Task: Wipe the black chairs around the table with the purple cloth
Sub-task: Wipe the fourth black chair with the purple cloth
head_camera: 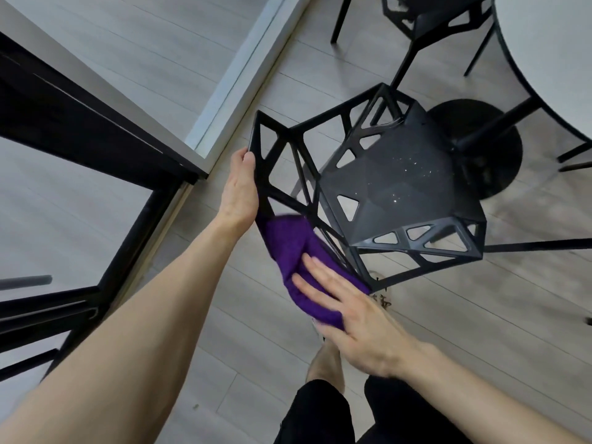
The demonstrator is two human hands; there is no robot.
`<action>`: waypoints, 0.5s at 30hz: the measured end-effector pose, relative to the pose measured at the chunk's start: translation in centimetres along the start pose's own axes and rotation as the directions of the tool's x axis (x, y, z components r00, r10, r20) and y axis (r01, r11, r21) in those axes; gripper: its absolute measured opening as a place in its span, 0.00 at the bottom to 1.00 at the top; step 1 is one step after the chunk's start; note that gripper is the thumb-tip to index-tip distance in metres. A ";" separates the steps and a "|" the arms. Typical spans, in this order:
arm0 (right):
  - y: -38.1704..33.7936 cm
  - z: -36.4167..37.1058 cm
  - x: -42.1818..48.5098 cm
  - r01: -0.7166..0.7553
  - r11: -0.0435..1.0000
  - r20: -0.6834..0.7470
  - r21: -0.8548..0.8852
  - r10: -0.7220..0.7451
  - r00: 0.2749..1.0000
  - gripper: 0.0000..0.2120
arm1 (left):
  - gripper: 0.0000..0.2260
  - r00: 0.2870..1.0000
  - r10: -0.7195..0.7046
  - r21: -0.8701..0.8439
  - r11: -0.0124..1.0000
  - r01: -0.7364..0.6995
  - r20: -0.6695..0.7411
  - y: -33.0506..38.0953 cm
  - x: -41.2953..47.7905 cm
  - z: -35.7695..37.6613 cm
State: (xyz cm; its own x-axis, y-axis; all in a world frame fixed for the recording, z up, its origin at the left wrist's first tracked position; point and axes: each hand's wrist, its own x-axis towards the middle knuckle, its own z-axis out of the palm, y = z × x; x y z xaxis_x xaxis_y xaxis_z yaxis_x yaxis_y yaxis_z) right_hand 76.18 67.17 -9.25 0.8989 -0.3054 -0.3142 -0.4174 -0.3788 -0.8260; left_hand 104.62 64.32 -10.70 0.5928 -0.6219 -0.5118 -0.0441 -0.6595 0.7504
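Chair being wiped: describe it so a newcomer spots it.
Start at the white round table, upper right. Beside it, skip the far chair at top; take the near chair, centre frame. Only it has the left hand gripping its backrest and the purple cloth against it.

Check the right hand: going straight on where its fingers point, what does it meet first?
The right hand lies flat on the purple cloth, fingers aimed up-left along the back rim of the black chair. Straight on, it would probably meet the left hand gripping that rim first; depth unclear.
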 end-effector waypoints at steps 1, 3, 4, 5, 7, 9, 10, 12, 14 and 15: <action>0.5 0.1 -1.7 -0.015 1.000 0.027 -0.019 0.016 1.000 0.37 | 0.26 1.000 -0.008 -0.003 1.000 0.008 0.018 0.1 0.0 -0.1; 0.9 0.1 -2.6 -0.035 0.997 0.057 -0.066 0.039 0.998 0.34 | 0.30 0.996 -0.060 -0.026 0.998 0.062 0.073 0.4 -0.1 -0.5; 0.7 0.1 -2.0 -0.033 0.996 0.059 -0.081 0.038 0.998 0.33 | 0.32 0.990 -0.089 -0.043 0.995 0.094 0.108 0.6 -0.2 -0.8; 0.3 0.1 -0.8 -0.022 0.997 0.052 -0.073 0.026 0.998 0.33 | 0.33 0.984 -0.097 -0.058 0.993 0.107 0.147 0.9 -0.4 -1.0; -1.1 0.3 2.9 0.002 1.000 0.010 0.006 -0.002 1.000 0.32 | 0.33 0.980 -0.065 -0.112 0.990 0.088 0.188 1.3 -0.4 -1.2; -2.3 0.6 7.2 -0.020 0.993 -0.039 0.117 0.025 0.999 0.31 | 0.32 0.983 -0.068 -0.204 0.973 0.104 0.173 1.4 -0.4 -1.3; -2.6 0.5 9.3 -0.042 0.982 -0.060 0.182 0.054 0.997 0.32 | 0.30 0.985 -0.068 -0.228 0.968 0.103 0.156 1.5 -0.4 -1.4; -2.8 0.2 12.5 -0.070 0.953 -0.087 0.294 0.100 0.991 0.31 | 0.30 0.985 -0.083 -0.225 0.967 0.115 0.150 1.5 -0.4 -1.6; -2.1 0.1 14.1 -0.050 0.941 -0.109 0.335 0.091 0.990 0.31 | 0.35 0.985 -0.095 -0.255 0.958 0.130 0.143 1.5 -0.3 -1.9; -1.7 0.2 14.3 -0.028 0.936 -0.119 0.350 0.074 0.990 0.31 | 0.38 0.984 -0.097 -0.289 0.947 0.139 0.152 1.5 -0.3 -2.0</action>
State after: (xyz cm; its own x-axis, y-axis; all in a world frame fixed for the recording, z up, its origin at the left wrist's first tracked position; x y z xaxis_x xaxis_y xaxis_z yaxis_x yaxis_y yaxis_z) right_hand 89.77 63.58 -12.42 0.8431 -0.4346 -0.3168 -0.3697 -0.0407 -0.9282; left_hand 105.96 64.37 -8.57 0.4648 -0.6117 -0.6401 0.2727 -0.5889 0.7608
